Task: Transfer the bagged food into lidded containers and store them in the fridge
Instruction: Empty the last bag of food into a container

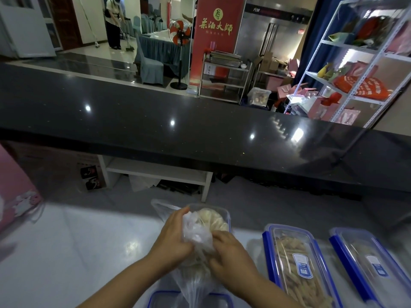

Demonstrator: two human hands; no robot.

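Note:
A clear plastic bag [195, 238] of pale, round flat food [212, 220] lies tipped into an open clear container [225, 213] on the white counter. My left hand [172, 238] grips the bag from the left. From the right, my right hand [226, 250] pinches the bunched plastic. The bag's tail hangs down over a blue-rimmed lid [155, 298] at the bottom edge.
Two closed blue-latched containers stand to the right, one [298, 263] with tan stick-shaped food, another [373, 265] further right. A dark raised counter [178, 130] runs across behind. A pink box [15, 192] sits at the left. A steel fridge [271, 34] stands far back.

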